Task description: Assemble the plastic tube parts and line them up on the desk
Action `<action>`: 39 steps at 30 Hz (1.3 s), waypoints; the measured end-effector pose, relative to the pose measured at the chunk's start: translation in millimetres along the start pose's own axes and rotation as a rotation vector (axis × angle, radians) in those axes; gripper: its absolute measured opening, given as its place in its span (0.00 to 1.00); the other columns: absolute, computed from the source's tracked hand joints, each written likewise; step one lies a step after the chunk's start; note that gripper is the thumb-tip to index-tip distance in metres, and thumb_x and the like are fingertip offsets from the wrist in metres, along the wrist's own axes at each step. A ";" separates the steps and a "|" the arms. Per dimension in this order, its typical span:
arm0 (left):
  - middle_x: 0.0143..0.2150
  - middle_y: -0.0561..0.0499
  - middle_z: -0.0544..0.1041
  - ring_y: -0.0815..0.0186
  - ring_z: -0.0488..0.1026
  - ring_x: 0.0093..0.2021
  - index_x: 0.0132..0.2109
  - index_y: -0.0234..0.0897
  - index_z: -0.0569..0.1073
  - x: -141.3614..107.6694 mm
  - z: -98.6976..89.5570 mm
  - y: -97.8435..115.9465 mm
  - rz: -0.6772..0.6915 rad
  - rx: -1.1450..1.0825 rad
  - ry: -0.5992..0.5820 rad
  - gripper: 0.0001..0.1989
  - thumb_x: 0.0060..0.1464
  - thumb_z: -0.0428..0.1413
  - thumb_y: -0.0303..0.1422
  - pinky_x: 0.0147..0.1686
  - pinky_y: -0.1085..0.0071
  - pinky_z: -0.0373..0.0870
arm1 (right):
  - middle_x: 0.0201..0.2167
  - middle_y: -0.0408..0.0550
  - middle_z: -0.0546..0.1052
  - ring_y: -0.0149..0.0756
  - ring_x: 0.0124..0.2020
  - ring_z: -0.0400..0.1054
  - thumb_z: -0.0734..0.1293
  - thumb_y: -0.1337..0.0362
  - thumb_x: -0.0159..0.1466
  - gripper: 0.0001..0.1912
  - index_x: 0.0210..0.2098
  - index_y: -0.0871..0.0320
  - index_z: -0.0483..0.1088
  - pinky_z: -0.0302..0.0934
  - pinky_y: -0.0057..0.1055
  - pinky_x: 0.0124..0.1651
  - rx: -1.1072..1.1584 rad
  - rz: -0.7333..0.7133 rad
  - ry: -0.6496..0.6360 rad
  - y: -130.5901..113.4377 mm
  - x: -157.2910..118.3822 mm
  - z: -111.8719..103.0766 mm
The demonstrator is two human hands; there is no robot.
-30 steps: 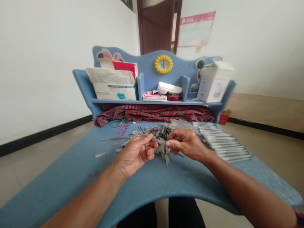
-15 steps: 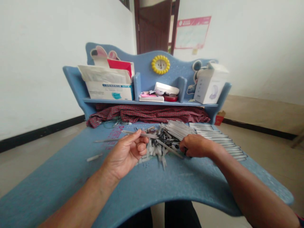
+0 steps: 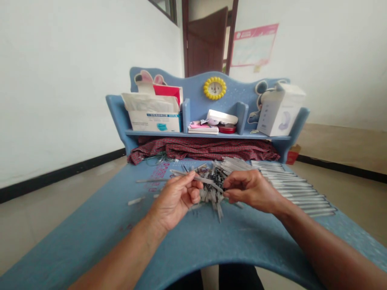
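My left hand (image 3: 177, 199) is closed, with a translucent pen barrel (image 3: 205, 181) pinched between thumb and fingers. The barrel points right, toward my right hand (image 3: 255, 191). My right hand's thumb and fingertips are drawn together close to the barrel's end; a small dark piece seems to be at them, too small to name. Below and behind the hands lies a pile of loose pen parts (image 3: 214, 197), clear and black, partly hidden. Behind my right hand is a heap of clear barrels (image 3: 234, 164). A row of pens (image 3: 302, 193) lies side by side at the right.
On the blue table (image 3: 121, 237) a short clear piece (image 3: 136, 200) and a thin stick (image 3: 149, 181) lie at the left. Checked cloth (image 3: 208, 150) runs under the shelf, which bears a mask box (image 3: 157, 122), a red tin (image 3: 227, 129) and a white box (image 3: 279, 112).
My right hand has moved from the pile up to the end of the pen barrel in my left hand. The camera view has shifted slightly left.
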State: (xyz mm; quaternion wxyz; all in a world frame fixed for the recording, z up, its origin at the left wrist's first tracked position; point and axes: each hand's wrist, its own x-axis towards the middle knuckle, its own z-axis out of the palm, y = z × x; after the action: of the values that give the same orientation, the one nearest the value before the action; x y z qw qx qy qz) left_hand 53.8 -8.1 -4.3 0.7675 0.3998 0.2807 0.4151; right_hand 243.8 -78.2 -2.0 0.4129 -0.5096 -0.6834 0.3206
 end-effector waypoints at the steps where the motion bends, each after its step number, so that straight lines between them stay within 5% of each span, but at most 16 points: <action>1: 0.22 0.48 0.73 0.77 0.63 0.14 0.29 0.30 0.71 0.0 0.0 -0.5 -0.001 0.004 0.001 0.08 0.54 0.52 0.27 0.15 0.80 0.61 | 0.18 0.40 0.67 0.25 0.19 0.60 0.66 0.62 0.54 0.07 0.27 0.61 0.68 0.55 0.22 0.22 -0.011 -0.022 0.038 -0.5 -0.1 3.3; 10: 0.21 0.49 0.73 0.76 0.64 0.15 0.30 0.30 0.70 -1.3 -1.0 -4.1 -0.020 0.027 -0.013 0.06 0.55 0.51 0.26 0.15 0.81 0.61 | 0.22 0.42 0.72 0.28 0.23 0.63 0.66 0.63 0.56 0.06 0.27 0.59 0.71 0.56 0.24 0.28 -0.352 -0.214 0.226 0.7 0.5 15.1; 21: 0.22 0.51 0.73 0.76 0.64 0.15 0.29 0.30 0.68 -0.7 -3.1 -8.7 -0.004 0.116 -0.046 0.07 0.52 0.55 0.30 0.15 0.80 0.61 | 0.20 0.40 0.70 0.26 0.22 0.62 0.67 0.65 0.55 0.03 0.28 0.59 0.70 0.55 0.24 0.26 -0.305 -0.189 0.260 2.0 -0.5 23.6; 31: 0.21 0.52 0.73 0.75 0.65 0.14 0.31 0.32 0.66 -2.6 -3.8 -6.8 -0.008 0.166 -0.118 0.07 0.51 0.56 0.31 0.16 0.79 0.60 | 0.17 0.37 0.68 0.25 0.18 0.62 0.69 0.68 0.52 0.10 0.32 0.59 0.64 0.58 0.23 0.22 0.209 -0.003 0.107 0.2 0.3 26.8; 39: 0.21 0.52 0.73 0.76 0.65 0.14 0.31 0.32 0.68 -4.0 -2.5 -4.5 -0.001 0.149 -0.142 0.06 0.51 0.56 0.31 0.16 0.80 0.60 | 0.21 0.44 0.75 0.30 0.16 0.67 0.67 0.56 0.56 0.17 0.37 0.59 0.60 0.61 0.26 0.19 0.555 0.058 -0.067 -4.2 3.7 28.0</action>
State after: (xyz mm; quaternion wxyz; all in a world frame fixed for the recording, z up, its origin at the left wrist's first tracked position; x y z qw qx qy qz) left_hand 51.7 -12.1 -9.0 0.7538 0.4841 0.2557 0.3634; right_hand 216.5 -76.3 -10.2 0.5045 -0.3854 -0.5679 0.5238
